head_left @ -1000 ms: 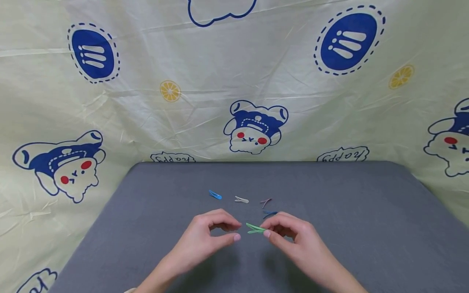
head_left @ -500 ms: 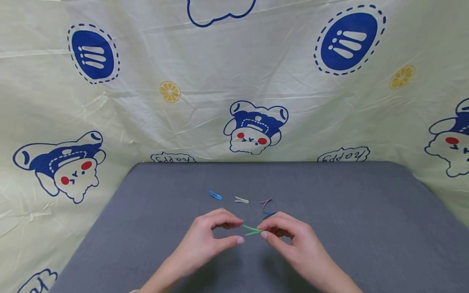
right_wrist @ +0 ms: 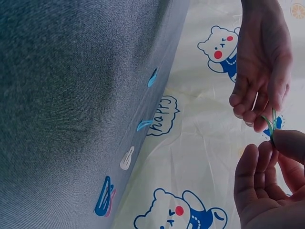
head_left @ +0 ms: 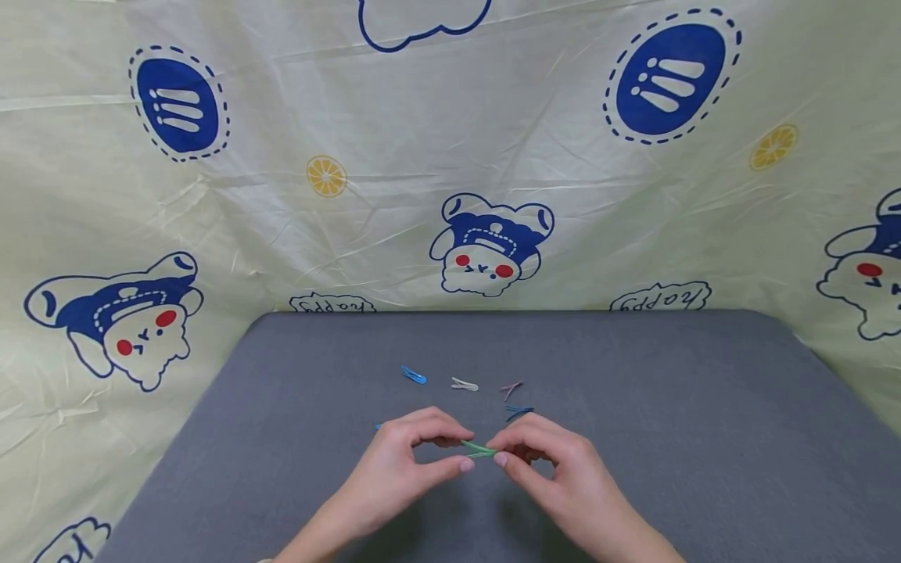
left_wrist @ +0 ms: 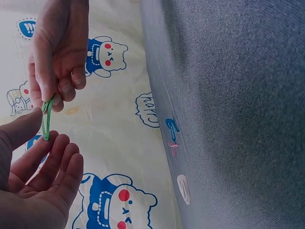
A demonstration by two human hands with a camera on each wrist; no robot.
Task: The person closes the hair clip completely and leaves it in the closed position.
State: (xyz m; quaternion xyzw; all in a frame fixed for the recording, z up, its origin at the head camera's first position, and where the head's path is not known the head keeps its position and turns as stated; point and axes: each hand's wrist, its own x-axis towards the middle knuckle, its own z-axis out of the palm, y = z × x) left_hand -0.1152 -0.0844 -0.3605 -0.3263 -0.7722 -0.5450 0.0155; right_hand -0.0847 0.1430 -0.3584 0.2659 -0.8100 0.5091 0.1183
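Note:
A green snap hair clip [head_left: 482,450] is held up over the table between both hands, its two arms spread apart. My right hand [head_left: 559,453] pinches one end between thumb and index finger. My left hand [head_left: 404,453] has its thumb and index fingertips on either side of the spread arms at the other end, right at the metal. In the left wrist view the green hair clip [left_wrist: 48,121] spans from the right fingertips to the left index fingertip.
On the grey table [head_left: 281,375] beyond the hands lie a light blue clip [head_left: 414,375], a white clip [head_left: 464,384], a pinkish clip [head_left: 511,389] and a dark blue clip [head_left: 519,410]. Another blue clip [right_wrist: 152,78] is mostly hidden behind the left hand in the head view. A printed curtain [head_left: 394,250] hangs behind.
My right hand has brought the green hair clip left and slightly nearer, so its spread arms now sit at the left fingertips. The left hand has moved slightly right; a blue clip's edge shows behind it.

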